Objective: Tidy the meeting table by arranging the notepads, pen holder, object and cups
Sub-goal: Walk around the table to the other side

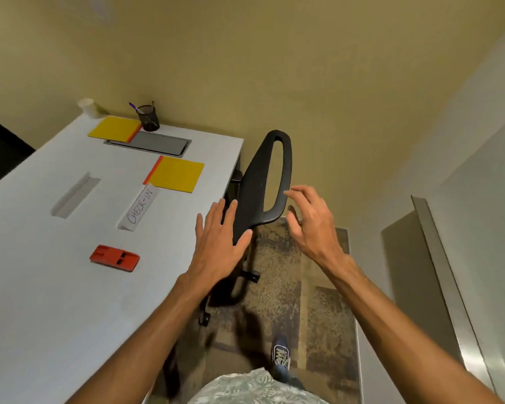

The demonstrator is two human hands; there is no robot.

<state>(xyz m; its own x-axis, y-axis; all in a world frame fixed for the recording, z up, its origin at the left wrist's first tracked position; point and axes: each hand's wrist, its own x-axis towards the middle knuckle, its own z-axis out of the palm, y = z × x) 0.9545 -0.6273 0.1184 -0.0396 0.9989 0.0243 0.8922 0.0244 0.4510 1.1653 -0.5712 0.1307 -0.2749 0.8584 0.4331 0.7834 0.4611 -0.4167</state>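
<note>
On the white table (41,287) lie two yellow notepads with orange spines, one at the far end (113,128) and one nearer the right edge (177,174). A black mesh pen holder (149,118) with pens stands at the far edge, and a white cup (87,106) sits at the far corner. A red flat object (114,258) lies near the middle. My left hand (216,240) is spread flat against the black chair back (260,185). My right hand (309,223) hovers beside the chair's right side, fingers loosely bent, holding nothing.
A folded "CHECK-IN" paper sign (139,208) and a second folded sign (75,195) stand on the table. A grey cable hatch (155,142) is set in the top. The chair is pushed against the table's right edge. A white panel (449,258) leans at right.
</note>
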